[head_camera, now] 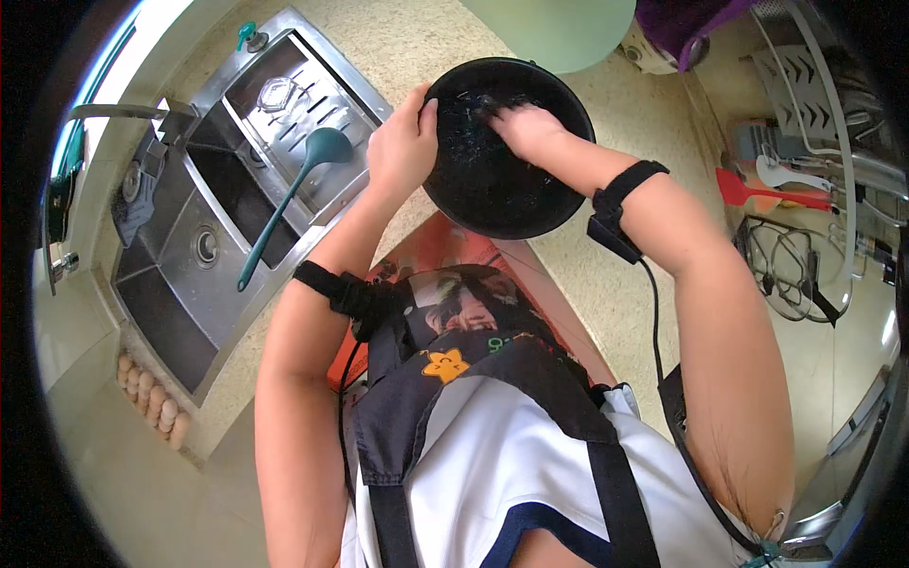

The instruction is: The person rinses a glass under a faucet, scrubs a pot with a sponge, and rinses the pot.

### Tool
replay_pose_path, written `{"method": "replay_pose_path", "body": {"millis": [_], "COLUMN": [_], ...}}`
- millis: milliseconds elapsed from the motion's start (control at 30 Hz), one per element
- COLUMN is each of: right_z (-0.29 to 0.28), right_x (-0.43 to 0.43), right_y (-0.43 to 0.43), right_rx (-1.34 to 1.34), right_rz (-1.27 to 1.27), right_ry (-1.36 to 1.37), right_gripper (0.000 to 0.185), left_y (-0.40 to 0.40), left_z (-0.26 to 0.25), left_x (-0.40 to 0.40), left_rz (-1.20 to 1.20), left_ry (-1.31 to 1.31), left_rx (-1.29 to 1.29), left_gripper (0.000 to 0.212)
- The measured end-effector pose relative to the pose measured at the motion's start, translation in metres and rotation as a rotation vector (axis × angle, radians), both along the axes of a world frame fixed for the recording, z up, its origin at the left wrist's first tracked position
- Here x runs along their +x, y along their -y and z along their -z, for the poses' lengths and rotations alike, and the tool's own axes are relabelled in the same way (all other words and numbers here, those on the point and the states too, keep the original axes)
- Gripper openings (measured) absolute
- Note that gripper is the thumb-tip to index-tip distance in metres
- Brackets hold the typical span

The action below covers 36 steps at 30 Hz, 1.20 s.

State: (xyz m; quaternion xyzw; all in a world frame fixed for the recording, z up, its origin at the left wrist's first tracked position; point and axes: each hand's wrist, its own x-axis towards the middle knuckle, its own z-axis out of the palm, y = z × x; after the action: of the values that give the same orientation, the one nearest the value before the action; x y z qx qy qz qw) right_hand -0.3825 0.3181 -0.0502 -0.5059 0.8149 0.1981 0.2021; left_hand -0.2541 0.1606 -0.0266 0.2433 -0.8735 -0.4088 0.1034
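A round black pan or bowl [501, 192] is before me at the counter, with wet-looking glints inside it. My left hand [403, 145] grips its left rim, thumb over the edge. Inside it, my right hand [525, 131] reaches down with the fingertips near the middle of the inner surface; whether they hold anything is hidden. To the left, a teal ladle [329, 145] lies across the sink's perforated steel tray [284, 135], its handle slanting over the basin.
The double steel sink [206, 245] and faucet [124, 111] are at left, with eggs [153, 397] in rows below. A pale green round object [561, 28] stands beyond the black vessel. A wire rack [845, 142] with utensils, including a red spatula [770, 192], is at right.
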Motion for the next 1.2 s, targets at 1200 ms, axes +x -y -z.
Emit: {"method": "replay_pose_path", "body": {"millis": [1200], "right_z": [-0.042], "right_x": [0.036], "right_y": [-0.003], "right_rx": [-0.882], "right_rz": [0.956], "right_ry": [0.643], "right_gripper": [0.029], "left_y": [0.020], "left_z": [-0.043], "left_x": [0.032], "left_rz": [0.250], "left_ry": [-0.227], "left_rx": [0.032], "left_gripper": [0.026]}}
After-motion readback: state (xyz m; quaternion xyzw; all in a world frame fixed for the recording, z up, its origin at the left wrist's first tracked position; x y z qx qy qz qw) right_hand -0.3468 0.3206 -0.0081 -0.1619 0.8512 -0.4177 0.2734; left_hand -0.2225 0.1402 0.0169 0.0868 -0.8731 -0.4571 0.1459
